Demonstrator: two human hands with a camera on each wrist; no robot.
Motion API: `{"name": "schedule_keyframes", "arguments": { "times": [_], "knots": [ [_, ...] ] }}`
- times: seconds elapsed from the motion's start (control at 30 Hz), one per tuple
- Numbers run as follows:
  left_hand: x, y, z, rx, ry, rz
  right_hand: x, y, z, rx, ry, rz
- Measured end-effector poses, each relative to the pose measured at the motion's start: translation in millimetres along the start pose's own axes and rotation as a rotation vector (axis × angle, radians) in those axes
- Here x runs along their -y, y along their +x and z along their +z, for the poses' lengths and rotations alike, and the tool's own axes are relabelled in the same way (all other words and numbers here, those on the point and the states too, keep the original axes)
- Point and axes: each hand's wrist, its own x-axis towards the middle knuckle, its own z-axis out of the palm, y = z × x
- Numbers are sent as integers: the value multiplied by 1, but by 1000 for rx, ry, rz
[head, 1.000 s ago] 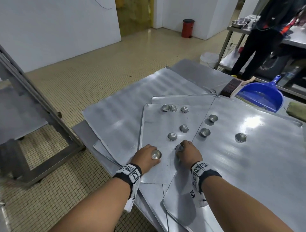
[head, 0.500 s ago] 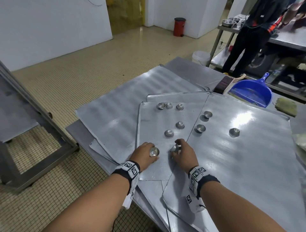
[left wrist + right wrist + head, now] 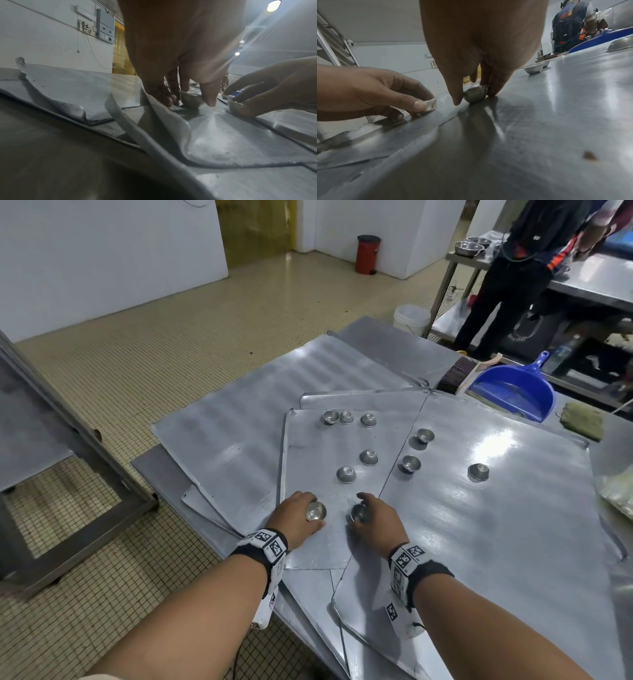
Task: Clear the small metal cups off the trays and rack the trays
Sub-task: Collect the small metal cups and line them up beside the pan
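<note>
Several flat metal trays overlap on the table; the middle tray (image 3: 308, 440) and the big right tray (image 3: 496, 525) carry several small metal cups, such as one (image 3: 346, 474) ahead of my hands. My left hand (image 3: 301, 517) pinches a small metal cup (image 3: 315, 511) that sits on the middle tray; the same cup (image 3: 191, 100) shows between thumb and fingers in the left wrist view. My right hand (image 3: 371, 520) pinches another cup (image 3: 358, 513), which still touches the tray surface in the right wrist view (image 3: 475, 94).
A blue dustpan (image 3: 513, 392) and a brush lie at the table's far side. A steel rack frame (image 3: 85, 440) stands on the tiled floor to the left. Another person (image 3: 513, 278) stands by a far steel table. A white bucket (image 3: 412, 318) sits on the floor.
Both hands have stayed on the same two cups. The fingers have closed more around them, and the camera view has shifted slightly.
</note>
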Motion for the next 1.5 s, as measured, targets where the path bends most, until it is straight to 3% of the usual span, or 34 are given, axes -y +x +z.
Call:
{"name": "schedule_keyframes", "arguments": {
  "times": [0.4, 0.63, 1.1, 1.5],
  "knots": [
    [-5, 1, -1, 15, 22, -19, -2, -25, -14, -7, -80, -58],
    [-38, -9, 9, 101, 35, 60, -23, -56, -34, -28, -3, 27],
    [-202, -46, 74, 287, 242, 353, -128, -169, -139, -211, 121, 152],
    [-351, -113, 202, 365, 276, 554, -263, -304, -222, -311, 137, 292]
  ]
}}
